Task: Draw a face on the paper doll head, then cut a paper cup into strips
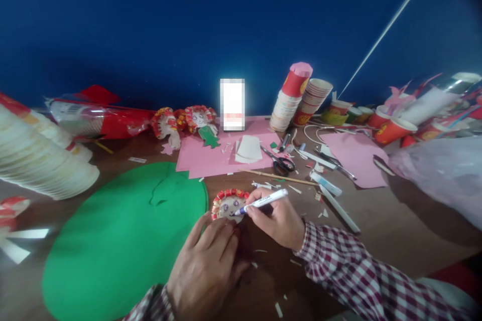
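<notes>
Paper cups [280, 113] nested (leaning stacks), marker [266, 200] in right hand [280, 220]

1. White marker [268, 199]: dark lettering runs along the barrel, seeming to begin "Acr"; the remaining letters are too blurred to read with certainty
2. Uppermost red cup [294, 84]: a yellow emblem, its detail illegible
3. Cup stack [307, 105] just beside it: yellow marks on red, likewise unreadable
4. Small white strip [137, 160]: faint print, too small to make out
5. Bright screen [232, 98]: covered by coarse blocks, nothing legible
</notes>
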A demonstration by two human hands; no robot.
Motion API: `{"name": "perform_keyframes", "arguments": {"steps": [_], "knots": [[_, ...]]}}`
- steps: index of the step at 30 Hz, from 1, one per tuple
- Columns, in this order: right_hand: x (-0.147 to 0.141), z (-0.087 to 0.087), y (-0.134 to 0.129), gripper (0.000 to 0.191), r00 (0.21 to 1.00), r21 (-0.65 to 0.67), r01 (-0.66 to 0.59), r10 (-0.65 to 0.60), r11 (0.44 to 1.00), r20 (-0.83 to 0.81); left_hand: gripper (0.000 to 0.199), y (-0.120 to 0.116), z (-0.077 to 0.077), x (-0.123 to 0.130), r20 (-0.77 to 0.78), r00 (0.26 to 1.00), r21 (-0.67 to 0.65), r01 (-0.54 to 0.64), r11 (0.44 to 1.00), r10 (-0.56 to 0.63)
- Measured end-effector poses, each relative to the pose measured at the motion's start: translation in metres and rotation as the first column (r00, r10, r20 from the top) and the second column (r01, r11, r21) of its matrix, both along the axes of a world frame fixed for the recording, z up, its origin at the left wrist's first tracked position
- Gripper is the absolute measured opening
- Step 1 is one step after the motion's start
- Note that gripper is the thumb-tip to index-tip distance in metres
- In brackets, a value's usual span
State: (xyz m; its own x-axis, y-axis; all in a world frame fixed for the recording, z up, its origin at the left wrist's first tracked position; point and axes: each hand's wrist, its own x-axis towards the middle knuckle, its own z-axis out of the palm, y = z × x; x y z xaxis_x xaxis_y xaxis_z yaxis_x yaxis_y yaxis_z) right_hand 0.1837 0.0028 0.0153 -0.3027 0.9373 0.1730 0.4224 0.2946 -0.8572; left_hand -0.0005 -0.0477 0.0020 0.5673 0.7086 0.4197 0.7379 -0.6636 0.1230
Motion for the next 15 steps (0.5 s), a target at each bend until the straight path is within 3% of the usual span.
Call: {"name": "perform_keyframes", "arguments": {"steps": [5, 11, 15], "knots": [[0.0, 0.001, -0.001, 0.004, 1.0, 0.009, 0.008, -0.008, 1.0, -0.022, 0.028, 0.0, 0.001, 0.0, -0.028, 1.0, 0.009, 0.005, 1.0, -0.004], [0.006, 0.0, 0.007, 0.015, 0.923, -0.159, 0.105, -0.156, 0.982, -0.352, 0.03, 0.001, 0.002, 0.0, -0.012, 1.0, 0.02, 0.008, 1.0, -0.008], [0.015, -0.004, 0.018, 0.019, 0.967, 0.051, 0.173, -0.159, 0.984, -0.201, 0.03, 0.0, 0.006, -0.002, 0.023, 1.0, 0.052, -0.01, 0.999, 0.009]]}}
